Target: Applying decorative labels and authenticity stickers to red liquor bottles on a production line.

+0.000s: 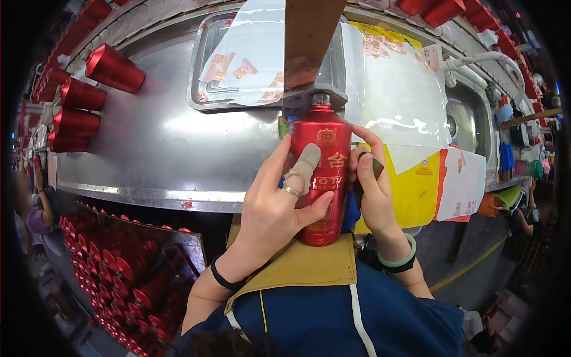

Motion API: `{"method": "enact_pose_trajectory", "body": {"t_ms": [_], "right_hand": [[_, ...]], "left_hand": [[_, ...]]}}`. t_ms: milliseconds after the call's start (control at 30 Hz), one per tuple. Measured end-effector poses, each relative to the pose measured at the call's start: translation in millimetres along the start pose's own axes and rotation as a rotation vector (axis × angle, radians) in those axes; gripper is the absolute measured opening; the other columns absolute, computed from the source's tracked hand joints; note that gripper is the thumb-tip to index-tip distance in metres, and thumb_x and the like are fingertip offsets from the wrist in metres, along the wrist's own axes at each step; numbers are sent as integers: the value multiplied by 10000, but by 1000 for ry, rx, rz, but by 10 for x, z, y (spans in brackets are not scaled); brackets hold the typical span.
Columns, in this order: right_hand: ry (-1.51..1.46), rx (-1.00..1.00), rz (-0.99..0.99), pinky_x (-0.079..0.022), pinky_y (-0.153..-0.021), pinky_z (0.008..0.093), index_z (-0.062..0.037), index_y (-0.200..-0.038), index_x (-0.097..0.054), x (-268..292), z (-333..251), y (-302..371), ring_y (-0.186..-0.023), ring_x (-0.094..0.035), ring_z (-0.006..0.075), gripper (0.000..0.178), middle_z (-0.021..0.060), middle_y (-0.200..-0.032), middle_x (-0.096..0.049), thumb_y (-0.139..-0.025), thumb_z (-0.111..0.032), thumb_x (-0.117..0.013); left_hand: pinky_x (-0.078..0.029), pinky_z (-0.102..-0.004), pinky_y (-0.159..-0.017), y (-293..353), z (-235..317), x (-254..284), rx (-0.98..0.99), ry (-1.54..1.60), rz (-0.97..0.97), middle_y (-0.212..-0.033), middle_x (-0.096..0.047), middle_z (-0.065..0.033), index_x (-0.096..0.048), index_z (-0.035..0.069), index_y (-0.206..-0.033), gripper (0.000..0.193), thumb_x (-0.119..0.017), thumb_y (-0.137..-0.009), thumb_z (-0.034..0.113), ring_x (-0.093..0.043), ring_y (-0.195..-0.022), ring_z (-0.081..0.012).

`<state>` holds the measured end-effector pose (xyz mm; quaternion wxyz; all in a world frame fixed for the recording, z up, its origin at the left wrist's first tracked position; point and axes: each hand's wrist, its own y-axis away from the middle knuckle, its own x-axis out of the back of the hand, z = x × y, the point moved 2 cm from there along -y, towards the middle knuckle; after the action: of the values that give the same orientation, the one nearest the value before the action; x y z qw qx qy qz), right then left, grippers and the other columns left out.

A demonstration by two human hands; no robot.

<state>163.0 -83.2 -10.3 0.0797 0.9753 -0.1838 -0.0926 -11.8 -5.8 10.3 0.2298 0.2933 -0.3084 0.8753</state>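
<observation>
The red bottle (326,178) is at the centre of the frame, neck toward the top, between the left hand (264,208) and the right hand (376,181). The left hand, half spread, touches it from the left: one finger along the edge, another in a grey finger cover (307,162) across the front, the thumb pressed lower down. Whether it bears any weight cannot be told. The right hand is on the other side, index finger extended to the shoulder, the rest curled; how firmly these close, and on what, cannot be told.

Something dark shows beside the right thumb, too small to make out. The left fingers cover part of the bottle's print, and its back is out of sight. Its foot overlaps the apron (297,268) at lower centre, so what it rests on is unclear. The board (312,44) above the neck runs off the top edge and hides part of the tray (194,89). Red bottles at lower left blur together in shadow, and the rim of the frame is black.
</observation>
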Motion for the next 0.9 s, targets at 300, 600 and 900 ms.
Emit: {"method": "enact_pose_trajectory", "body": {"t_ms": [300, 600, 900], "right_hand": [[123, 111, -91, -402, -723, 214, -38, -1586, -374, 135, 98, 428, -773, -427, 66, 813, 35, -1284, -554, -937, -289, -795], [758, 259, -178, -560, -858, 359, 52, -1597, -283, 53, 88, 735, -1107, -681, 283, 1329, 225, -1539, -484, -582, -404, -1010], [573, 368, -42, -545, -980, 373, 63, -1604, -256, -121, 215, 568, -1168, -700, 328, 1111, 238, -1313, -669, -730, -120, -917]], "left_hand": [[-576, -442, -927, 20, -131, 42, 59, 235, -23, -1234, -673, -264, -678, -52, -1237, 550, -866, -792, 212, -675, -1171, -427], [-503, -454, -1042, 256, -114, -42, 83, 284, 16, -1417, -561, -351, -656, -78, -1267, 490, -769, -929, 258, -614, -1262, -470], [-524, -437, -1003, 272, -113, -138, 164, 377, 165, -1470, -532, -320, -636, -80, -1309, 478, -762, -933, 187, -637, -1219, -446]]}}
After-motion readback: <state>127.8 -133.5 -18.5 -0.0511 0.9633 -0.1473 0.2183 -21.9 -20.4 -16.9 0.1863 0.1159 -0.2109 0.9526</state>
